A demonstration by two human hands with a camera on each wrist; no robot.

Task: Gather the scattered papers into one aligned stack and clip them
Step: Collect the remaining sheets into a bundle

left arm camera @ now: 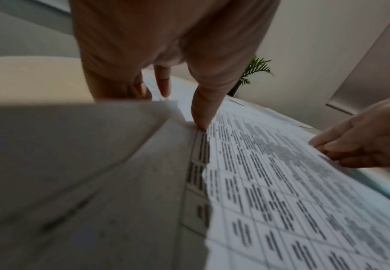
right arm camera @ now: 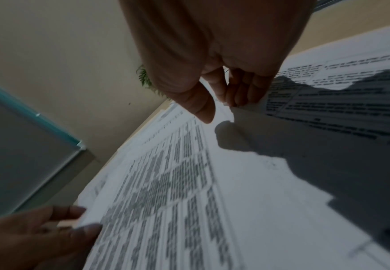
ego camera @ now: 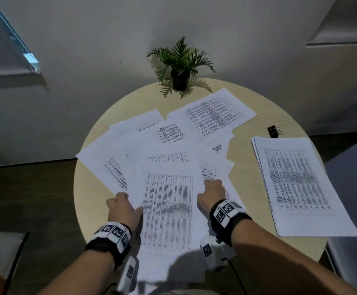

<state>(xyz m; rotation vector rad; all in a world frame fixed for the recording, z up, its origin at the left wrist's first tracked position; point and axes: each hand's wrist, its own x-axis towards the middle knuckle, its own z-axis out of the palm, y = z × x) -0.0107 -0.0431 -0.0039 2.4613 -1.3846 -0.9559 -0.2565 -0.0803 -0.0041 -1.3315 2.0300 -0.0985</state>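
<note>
Several printed sheets (ego camera: 212, 114) lie fanned and overlapping across the round beige table (ego camera: 249, 188). The front sheet (ego camera: 169, 209) hangs over the near edge. My left hand (ego camera: 125, 206) grips its left edge, with the thumb (left arm camera: 201, 117) pressed on top and the fingers underneath. My right hand (ego camera: 212, 191) pinches the right edge of the same sheet (left arm camera: 270, 182), fingers curled at the paper's border (right arm camera: 244, 96). A neat stack of papers (ego camera: 296, 184) rests on the right side of the table. A black binder clip (ego camera: 273, 131) sits just beyond that stack.
A potted fern (ego camera: 179, 69) stands at the table's far edge against the pale wall. A grey surface (ego camera: 356, 167) adjoins the table on the right. Dark floor (ego camera: 34, 188) shows to the left. Bare tabletop lies between the fanned sheets and the stack.
</note>
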